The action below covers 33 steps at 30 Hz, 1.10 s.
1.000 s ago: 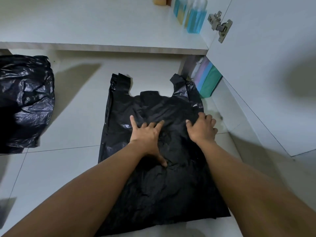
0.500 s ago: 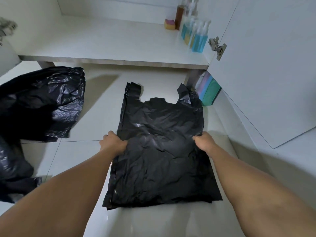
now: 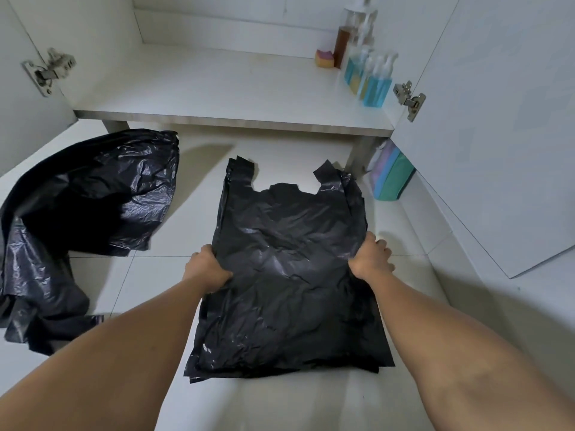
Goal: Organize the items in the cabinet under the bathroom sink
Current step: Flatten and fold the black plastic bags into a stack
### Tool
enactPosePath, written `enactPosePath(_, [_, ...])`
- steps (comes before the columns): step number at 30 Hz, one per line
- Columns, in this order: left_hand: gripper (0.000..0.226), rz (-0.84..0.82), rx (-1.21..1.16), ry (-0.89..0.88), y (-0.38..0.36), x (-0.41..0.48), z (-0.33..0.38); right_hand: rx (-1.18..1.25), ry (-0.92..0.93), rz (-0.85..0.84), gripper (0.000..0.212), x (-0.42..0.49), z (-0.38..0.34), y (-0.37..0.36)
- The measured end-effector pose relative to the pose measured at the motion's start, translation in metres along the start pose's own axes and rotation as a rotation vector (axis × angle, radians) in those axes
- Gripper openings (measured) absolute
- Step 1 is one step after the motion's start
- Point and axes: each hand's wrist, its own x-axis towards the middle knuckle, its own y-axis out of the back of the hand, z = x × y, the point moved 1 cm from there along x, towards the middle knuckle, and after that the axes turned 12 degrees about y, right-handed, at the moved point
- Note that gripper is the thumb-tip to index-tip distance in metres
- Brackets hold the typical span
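Two hands on one flat black plastic bag (image 3: 286, 275), one at each side edge, about midway along its length.

- Left hand (image 3: 205, 269): curled round the bag's left edge and gripping it, knuckles facing up.
- Right hand (image 3: 370, 259): gripping the right edge, with the plastic bunched against the palm. The fingertips show just beyond the edge, over the floor.
- Bag: spread flat on the tiled floor (image 3: 280, 405) between the two forearms. Its two handle loops point away from the person, toward the cabinet. The surface is creased. Several layered edges show at the near corners, so it may be a stack, but I cannot tell how many.
- Cabinet shelf (image 3: 217, 88): just beyond the handle loops and raised off the floor. Both doors stand open, left door (image 3: 18, 104) and right door (image 3: 497, 119), each with a metal hinge visible.
- At the shelf's right end, along the side wall: a row of blue-filled bottles (image 3: 376, 85), an amber bottle (image 3: 342, 45) behind them, and a small yellow-and-pink sponge (image 3: 324, 59) beside that.
- Below the shelf's right corner: a pastel and green folded pack (image 3: 392, 175) on the floor, near the bag's right handle loop but apart from it.
- A crumpled heap of black plastic (image 3: 93, 197) lies on the floor to the left, well apart from the left hand.
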Motion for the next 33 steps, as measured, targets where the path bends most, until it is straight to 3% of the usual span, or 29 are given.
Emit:
enactPosePath(2, [0.1,0.079,0.18,-0.093,0.0,-0.006,-0.002,-0.212,0.189,0.105,0.069,-0.009,-0.002,0.001])
enactPosePath(4, [0.1,0.126,0.335,-0.224,-0.001,-0.013,-0.001,-0.306,0.409,0.088,0.058,-0.017,-0.008,-0.002])
enactPosePath(6, [0.093,0.093,0.506,-0.313,-0.003,-0.019,0.001,-0.298,0.516,-0.098,0.054,-0.026,-0.017,-0.008])
enactPosePath(8, [0.086,0.02,0.703,-0.34,-0.005,-0.025,0.003,-0.307,0.492,-0.305,0.059,-0.034,-0.023,-0.014])
enactPosePath(10, [0.082,-0.015,0.81,-0.338,-0.004,-0.03,0.006,-0.337,0.461,-0.378,0.061,-0.04,-0.026,-0.015])
enactPosePath(15, [0.084,0.013,0.783,-0.391,0.048,-0.03,0.029,-0.264,0.48,-0.282,0.058,-0.03,-0.064,0.008])
enactPosePath(20, [0.082,0.028,0.621,-0.387,0.162,-0.027,0.056,-0.195,0.66,-0.251,0.06,-0.011,-0.167,0.042])
enactPosePath(25, [0.071,0.248,0.715,-0.376,0.265,-0.018,0.054,-0.142,0.818,-0.204,0.053,-0.013,-0.283,0.052])
enactPosePath(28, [0.063,0.374,0.628,-0.356,0.28,-0.008,0.033,-0.043,0.861,-0.242,0.058,-0.02,-0.335,0.039])
enactPosePath(33, [0.055,0.373,0.605,-0.306,0.279,0.041,-0.004,0.085,0.857,-0.299,0.042,-0.018,-0.388,-0.007])
